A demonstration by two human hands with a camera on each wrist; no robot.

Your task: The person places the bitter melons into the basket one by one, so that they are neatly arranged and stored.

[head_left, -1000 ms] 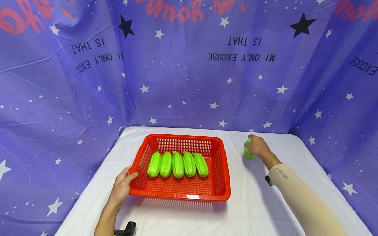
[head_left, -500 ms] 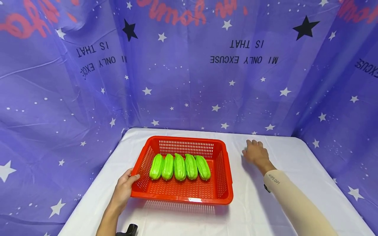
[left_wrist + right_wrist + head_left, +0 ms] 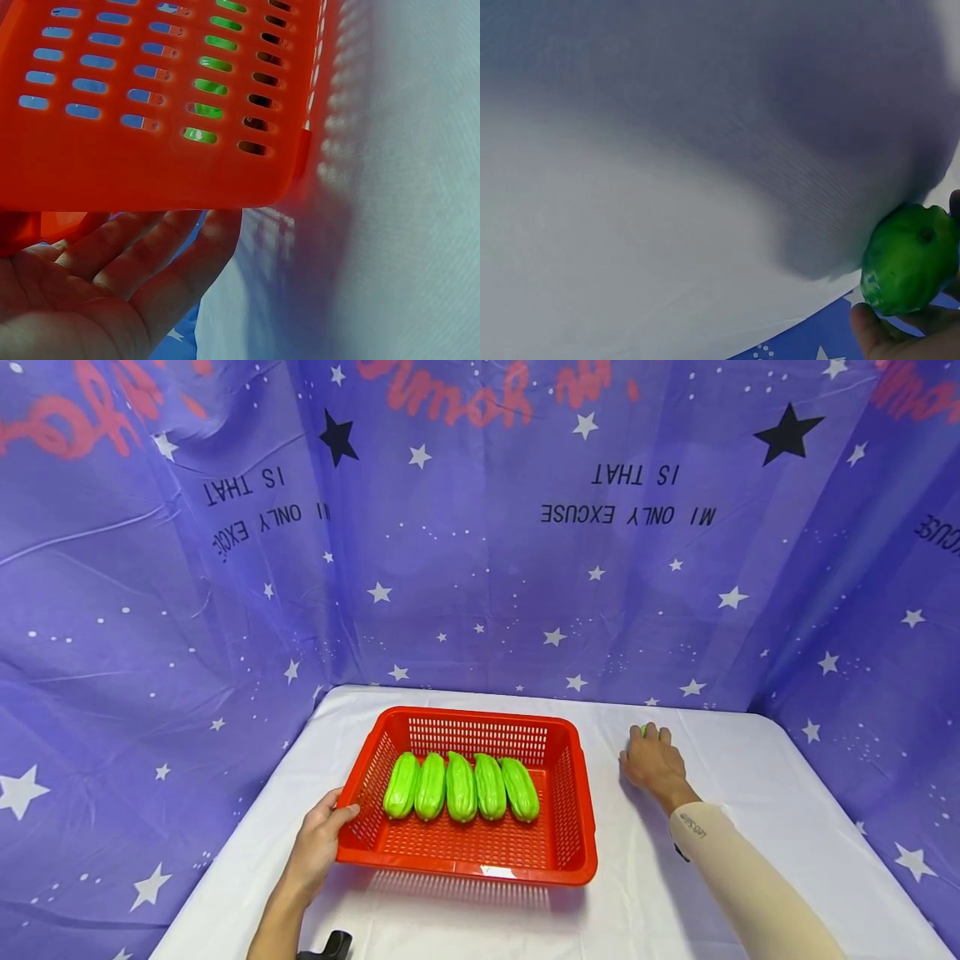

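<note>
On the left, my left hand grips the side rim of a red plastic basket, thumb over the rim. From the left wrist view, its fingers show under the basket edge. Several green ridged gourds lie side by side in a row inside the basket. To the right of the basket, my right hand holds one more green gourd low over the white cloth. Most of that gourd is hidden under the hand in the head view; the right wrist view shows its rounded end between thumb and fingers.
A white cloth covers the table. Purple curtains with stars and lettering stand behind and at both sides. The front of the basket appears raised above the cloth, with its shadow beneath.
My right hand has turned over the loose gourd and now covers most of it, with fingers pointing away. The left hand keeps its hold on the basket. The whole view shifts slightly.
</note>
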